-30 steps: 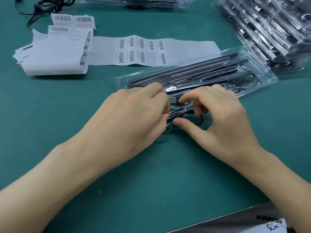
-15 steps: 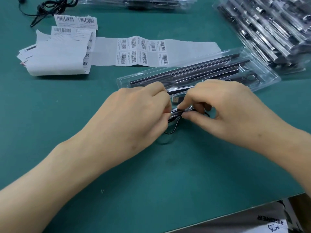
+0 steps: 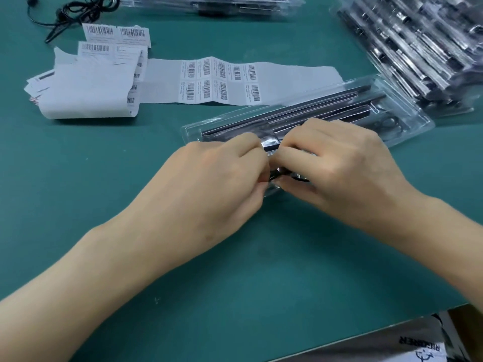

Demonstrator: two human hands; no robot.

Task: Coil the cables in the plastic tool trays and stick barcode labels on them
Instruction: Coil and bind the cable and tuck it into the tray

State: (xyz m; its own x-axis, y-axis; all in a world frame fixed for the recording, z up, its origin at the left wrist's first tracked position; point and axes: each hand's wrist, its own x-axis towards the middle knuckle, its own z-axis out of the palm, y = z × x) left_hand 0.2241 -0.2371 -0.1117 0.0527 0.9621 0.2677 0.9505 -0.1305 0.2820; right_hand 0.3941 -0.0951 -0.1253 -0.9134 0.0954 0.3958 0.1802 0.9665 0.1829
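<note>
A clear plastic tool tray (image 3: 407,118) with long dark tools lies slanted on the green table. At its near edge, my left hand (image 3: 217,176) and my right hand (image 3: 337,163) meet, fingers curled, both pinching a thin black cable (image 3: 281,176). Only a short dark piece of the cable shows between the fingertips; the rest is hidden under my hands. A strip of barcode labels (image 3: 222,82) on white backing paper lies just beyond the tray.
A pile of filled clear trays (image 3: 418,48) sits at the right rear, another tray (image 3: 214,2) at the far edge. Loose label sheets (image 3: 86,84) lie at left, a black cable bundle (image 3: 75,14) at far left. The table's front edge (image 3: 366,333) runs at lower right.
My right hand has moved left and closed over the cable; the USB plug and the hanging cable loop seen earlier are now hidden beneath my fingers.
</note>
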